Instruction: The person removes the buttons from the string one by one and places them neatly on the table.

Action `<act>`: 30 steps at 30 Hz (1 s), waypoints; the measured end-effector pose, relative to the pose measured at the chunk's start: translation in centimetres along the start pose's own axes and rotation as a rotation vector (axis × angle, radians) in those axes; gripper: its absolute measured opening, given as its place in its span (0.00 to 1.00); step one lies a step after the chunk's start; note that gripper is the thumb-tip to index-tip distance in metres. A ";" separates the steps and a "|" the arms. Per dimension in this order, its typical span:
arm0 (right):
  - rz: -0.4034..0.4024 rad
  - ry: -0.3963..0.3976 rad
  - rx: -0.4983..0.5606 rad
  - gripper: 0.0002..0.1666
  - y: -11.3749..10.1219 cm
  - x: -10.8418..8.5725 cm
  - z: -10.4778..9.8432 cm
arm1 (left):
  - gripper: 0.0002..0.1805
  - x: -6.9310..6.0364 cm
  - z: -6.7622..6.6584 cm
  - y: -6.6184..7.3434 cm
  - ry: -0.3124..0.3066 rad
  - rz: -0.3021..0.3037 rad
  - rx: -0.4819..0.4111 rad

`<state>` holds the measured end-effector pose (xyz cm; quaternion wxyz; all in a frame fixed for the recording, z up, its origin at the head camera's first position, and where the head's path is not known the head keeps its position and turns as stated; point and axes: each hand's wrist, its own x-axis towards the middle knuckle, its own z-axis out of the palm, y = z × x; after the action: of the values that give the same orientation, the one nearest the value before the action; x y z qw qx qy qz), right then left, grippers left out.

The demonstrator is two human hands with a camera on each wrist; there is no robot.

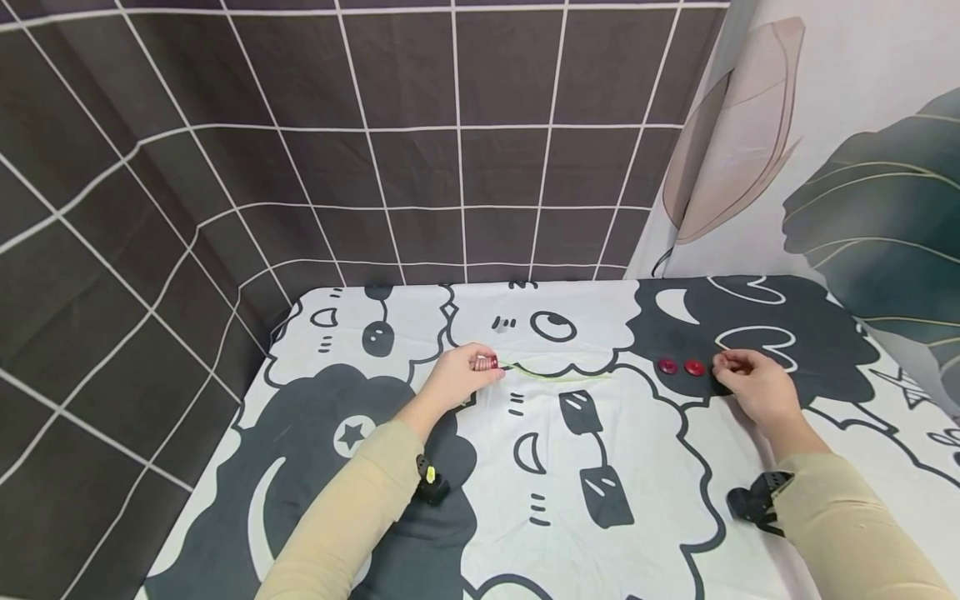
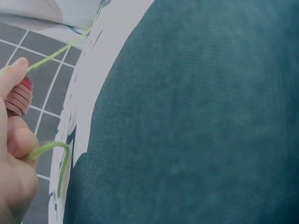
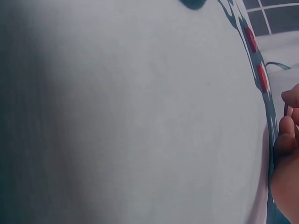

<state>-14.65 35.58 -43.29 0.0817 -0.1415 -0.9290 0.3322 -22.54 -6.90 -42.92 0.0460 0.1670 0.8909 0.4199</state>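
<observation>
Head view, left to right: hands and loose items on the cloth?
left hand → stack of red discs in its fingers → green string → first loose red disc → second loose red disc → right hand

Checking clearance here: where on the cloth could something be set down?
The printed cloth is bare between the sleeves, nearer than the green string, and beyond the string towards the gridded backdrop. It is crowded at the right grip, beside two red discs, and at the left grip, holding a disc stack and the string.
</observation>
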 end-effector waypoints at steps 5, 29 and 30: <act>-0.016 -0.020 -0.062 0.25 0.1 0.1 -0.1 | 0.19 0.1 0.0 -0.1 -0.005 -0.003 0.004; -0.006 -0.175 -0.184 0.28 0.3 0.8 -1.0 | 0.19 0.0 0.1 0.1 -0.019 -0.002 -0.002; -0.009 -0.176 -0.182 0.28 0.3 0.8 -1.0 | 0.19 0.0 0.0 0.1 -0.020 -0.003 -0.003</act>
<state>-15.09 36.61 -42.69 -0.0121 -0.1145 -0.9595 0.2571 -22.48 -6.80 -42.85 0.0556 0.1697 0.8900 0.4195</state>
